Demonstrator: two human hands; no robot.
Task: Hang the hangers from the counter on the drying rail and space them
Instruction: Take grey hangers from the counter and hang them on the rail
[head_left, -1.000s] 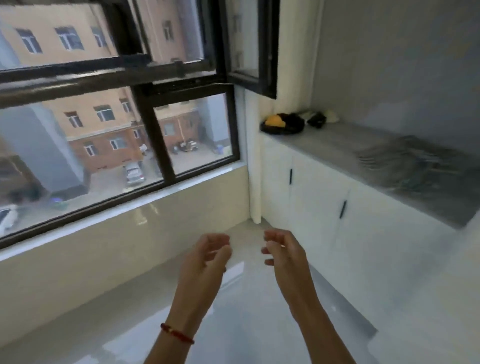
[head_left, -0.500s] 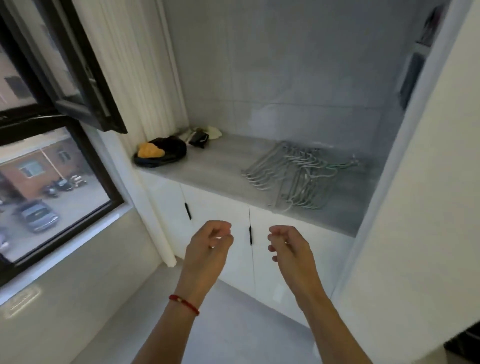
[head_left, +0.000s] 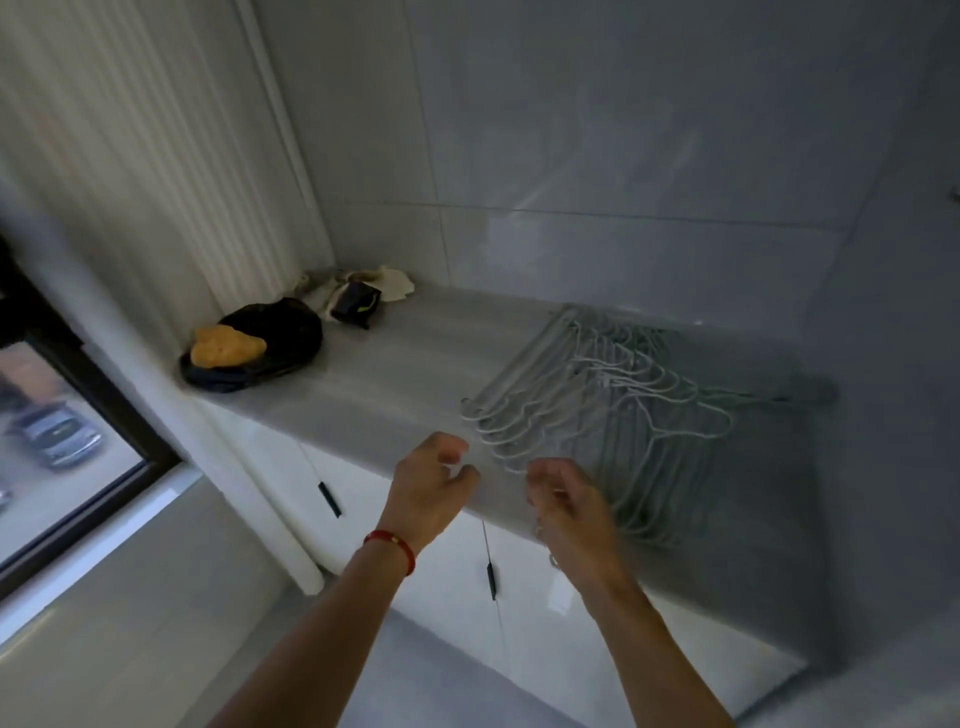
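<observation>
My left hand (head_left: 434, 486) and right hand (head_left: 569, 506) hang open and empty at the table (head_left: 395, 384) edge, lower centre. The hangers (head_left: 618, 410) lie piled right of centre. Next I must gather them by the hooks.

a home laundry balcony: tiled walls, white cabinets (head_left: 363, 499) under a grey counter (head_left: 395, 374), curtained window (head_left: 67, 441).
</observation>
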